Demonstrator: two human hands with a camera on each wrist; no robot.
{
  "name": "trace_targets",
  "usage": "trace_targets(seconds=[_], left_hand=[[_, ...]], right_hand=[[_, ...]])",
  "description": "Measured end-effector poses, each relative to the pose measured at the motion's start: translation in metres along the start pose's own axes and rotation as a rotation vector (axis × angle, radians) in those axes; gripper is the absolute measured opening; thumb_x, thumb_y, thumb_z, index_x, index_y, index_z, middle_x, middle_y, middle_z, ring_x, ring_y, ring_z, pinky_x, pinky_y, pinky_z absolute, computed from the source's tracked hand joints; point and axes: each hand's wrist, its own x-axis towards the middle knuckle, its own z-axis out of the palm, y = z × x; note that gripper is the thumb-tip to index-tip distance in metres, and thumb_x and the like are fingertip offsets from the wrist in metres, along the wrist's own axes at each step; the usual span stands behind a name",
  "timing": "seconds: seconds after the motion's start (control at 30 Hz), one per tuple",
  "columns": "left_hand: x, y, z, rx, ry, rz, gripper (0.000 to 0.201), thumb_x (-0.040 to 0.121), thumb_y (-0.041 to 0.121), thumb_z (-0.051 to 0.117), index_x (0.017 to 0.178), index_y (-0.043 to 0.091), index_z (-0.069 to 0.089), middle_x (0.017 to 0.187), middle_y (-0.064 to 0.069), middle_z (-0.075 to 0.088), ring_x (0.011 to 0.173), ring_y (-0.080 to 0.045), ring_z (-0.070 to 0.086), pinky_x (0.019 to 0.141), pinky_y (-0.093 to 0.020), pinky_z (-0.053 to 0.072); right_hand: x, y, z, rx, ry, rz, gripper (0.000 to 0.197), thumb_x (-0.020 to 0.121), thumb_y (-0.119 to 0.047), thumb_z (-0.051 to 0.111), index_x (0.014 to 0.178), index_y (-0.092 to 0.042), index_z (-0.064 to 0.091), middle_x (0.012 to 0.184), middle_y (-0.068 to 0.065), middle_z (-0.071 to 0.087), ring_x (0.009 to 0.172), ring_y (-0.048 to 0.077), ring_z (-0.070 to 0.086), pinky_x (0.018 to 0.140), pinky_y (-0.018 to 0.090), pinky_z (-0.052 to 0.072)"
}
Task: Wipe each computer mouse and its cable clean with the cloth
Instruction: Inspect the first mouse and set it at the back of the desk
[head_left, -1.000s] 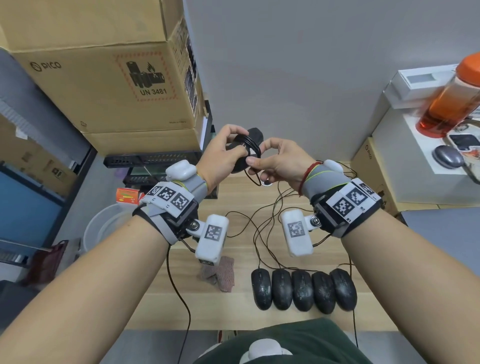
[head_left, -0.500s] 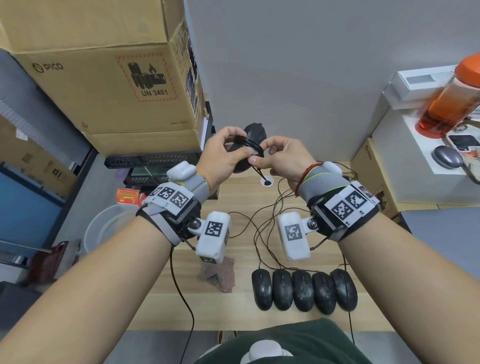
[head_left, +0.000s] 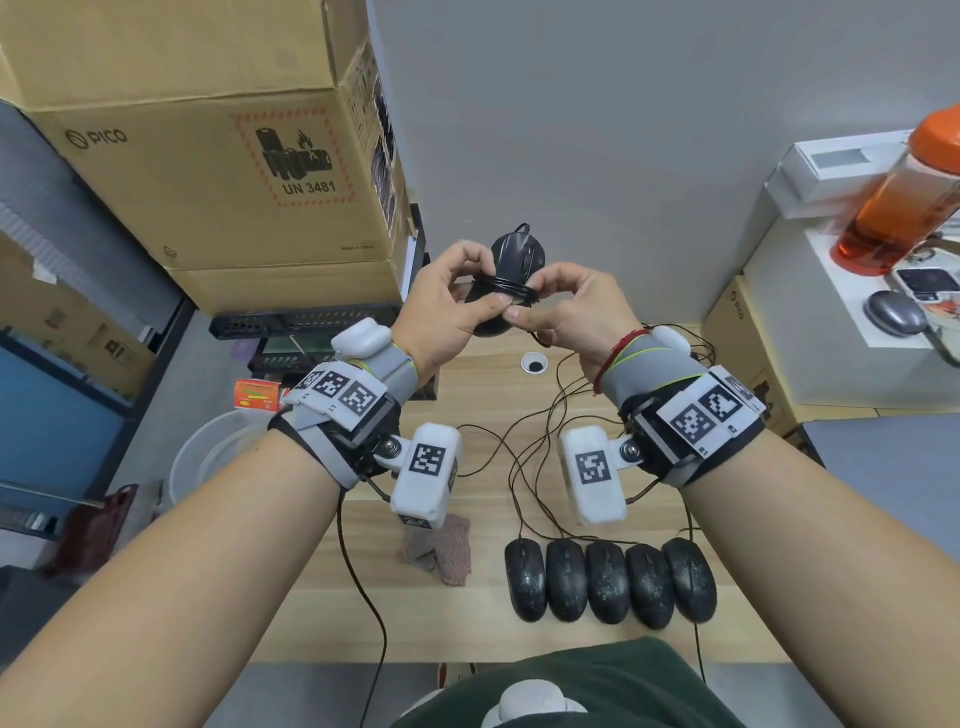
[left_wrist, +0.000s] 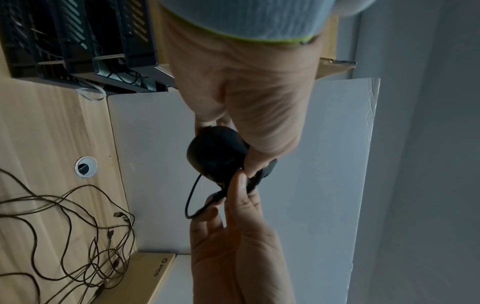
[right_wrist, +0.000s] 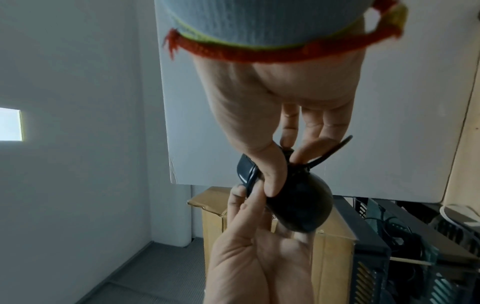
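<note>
**Both hands holding a black mouse with its cable wound round the body**

The left hand (head_left: 447, 306) grips the black mouse (head_left: 511, 260) from its left side, thumb and fingers curled about the body. The right hand (head_left: 571, 312) pinches the cable (head_left: 506, 287) against the mouse between thumb and forefinger. The cable lies in several turns across the middle of the mouse. In the left wrist view a short loop of it (left_wrist: 191, 197) hangs free beside the right hand's fingers (left_wrist: 239, 185). The mouse is raised above the far part of the wooden desk (head_left: 467, 405), in front of the grey partition (head_left: 623, 130), with its cable end pointing up and away.

On the near part of the desk, five more black mice (head_left: 608, 579) lie side by side in a row, touching or nearly so. Their thin cables (head_left: 540, 431) trail away in loose tangles toward a round cable hole (head_left: 534, 364). The cloth (head_left: 441, 548), a crumpled pinkish piece, lies on the desk just left of the row, apart from both hands.

Further out, large cardboard boxes (head_left: 208, 156) stand at the far left. To the right, a white cabinet (head_left: 831, 332) carries an orange-capped bottle (head_left: 904, 197) and a grey mouse (head_left: 894, 313).
</note>
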Motion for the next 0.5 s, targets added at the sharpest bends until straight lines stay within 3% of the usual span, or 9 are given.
trace_targets(seconds=[0.07, 0.2, 0.27, 0.33, 0.4, 0.5], left_hand=[[-0.0004, 0.0018, -0.0002, 0.027, -0.023, 0.010, 0.025, 0.078, 0.012, 0.074, 0.089, 0.023, 0.055, 0.095, 0.002, 0.062, 0.074, -0.016, 0.056, 0.076, -0.047, 0.054], [-0.0014, 0.0058, -0.0011, 0.130, -0.055, 0.018, 0.022, 0.080, 0.013, 0.072, 0.091, 0.024, 0.055, 0.097, 0.002, 0.063, 0.068, -0.003, 0.057, 0.075, -0.027, 0.048], [-0.0014, 0.0067, -0.0023, 0.194, -0.064, -0.002, 0.020, 0.080, 0.020, 0.070, 0.095, 0.030, 0.061, 0.109, -0.005, 0.065, 0.076, -0.001, 0.062, 0.083, -0.028, 0.051], [-0.0014, 0.0077, -0.0025, 0.262, -0.092, -0.021, 0.021, 0.081, 0.025, 0.069, 0.099, 0.035, 0.066, 0.112, -0.002, 0.068, 0.086, -0.004, 0.066, 0.091, -0.030, 0.053], [-0.0006, 0.0091, -0.0021, 0.349, -0.116, -0.019, 0.019, 0.082, 0.025, 0.069, 0.095, 0.039, 0.066, 0.106, 0.003, 0.068, 0.084, -0.008, 0.066, 0.087, -0.029, 0.053], [0.0018, 0.0083, -0.0026, 0.477, -0.105, 0.017, 0.024, 0.086, 0.017, 0.070, 0.088, 0.040, 0.064, 0.105, 0.001, 0.068, 0.082, -0.011, 0.065, 0.081, -0.027, 0.050]], right_hand=[[-0.0033, -0.0025, -0.0019, -0.027, -0.005, 0.000, 0.032, 0.066, 0.005, 0.085, 0.067, -0.015, 0.060, 0.070, 0.011, 0.055, 0.056, 0.021, 0.051, 0.052, 0.029, 0.041], [-0.0082, -0.0058, -0.0024, -0.080, -0.003, -0.018, 0.030, 0.068, 0.001, 0.086, 0.073, -0.011, 0.059, 0.075, 0.010, 0.057, 0.061, 0.024, 0.057, 0.059, 0.036, 0.051], [-0.0067, -0.0061, -0.0020, -0.142, 0.003, -0.044, 0.031, 0.067, 0.000, 0.087, 0.072, -0.012, 0.058, 0.080, 0.012, 0.057, 0.064, 0.025, 0.060, 0.065, 0.041, 0.056], [-0.0043, -0.0062, -0.0033, -0.236, 0.000, -0.044, 0.032, 0.065, -0.004, 0.089, 0.071, -0.014, 0.059, 0.082, 0.011, 0.058, 0.068, 0.025, 0.062, 0.075, 0.046, 0.058], [-0.0024, -0.0056, -0.0063, -0.328, -0.005, -0.048, 0.033, 0.062, -0.012, 0.092, 0.068, -0.019, 0.060, 0.081, 0.007, 0.059, 0.073, 0.021, 0.060, 0.079, 0.042, 0.056], [-0.0030, -0.0063, -0.0081, -0.403, -0.033, -0.068, 0.032, 0.063, -0.015, 0.091, 0.066, -0.023, 0.061, 0.080, 0.001, 0.061, 0.076, 0.017, 0.058, 0.079, 0.032, 0.049]])
